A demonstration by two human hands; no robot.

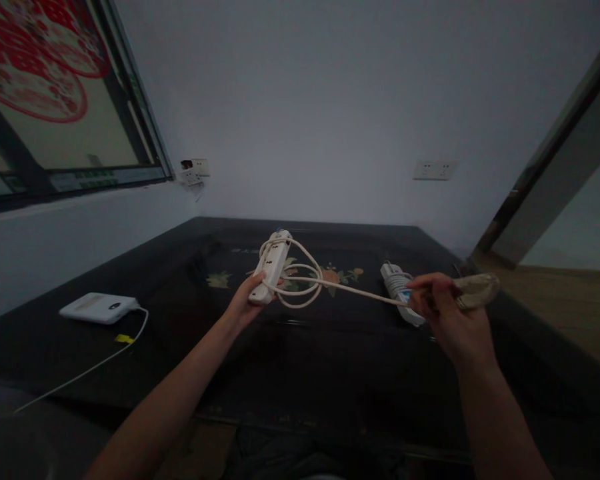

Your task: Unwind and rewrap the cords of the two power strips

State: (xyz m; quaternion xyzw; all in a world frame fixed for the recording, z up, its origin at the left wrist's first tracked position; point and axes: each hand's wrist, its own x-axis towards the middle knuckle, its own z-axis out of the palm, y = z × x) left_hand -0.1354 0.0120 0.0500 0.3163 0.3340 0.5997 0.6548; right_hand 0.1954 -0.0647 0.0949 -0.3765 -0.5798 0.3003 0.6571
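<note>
My left hand (246, 300) is closed around the lower end of a white power strip (271, 265), held upright above a dark table (190, 333). Its white cord (307, 283) loops loosely round the strip and runs taut to the right. My right hand (443, 313) pinches that cord near its free end; a pale blurred plug end (475, 292) sticks out to the right of my fingers. Just behind my right hand a second white power strip (399, 288), wrapped in its own cord, lies on the table.
A white flat device (99, 307) with a white cable (80, 375) and a yellow tag lies at the table's left. Wall sockets (434, 170) sit on the back wall, more sockets (194, 171) in the left corner. A window is at left, a doorway at right.
</note>
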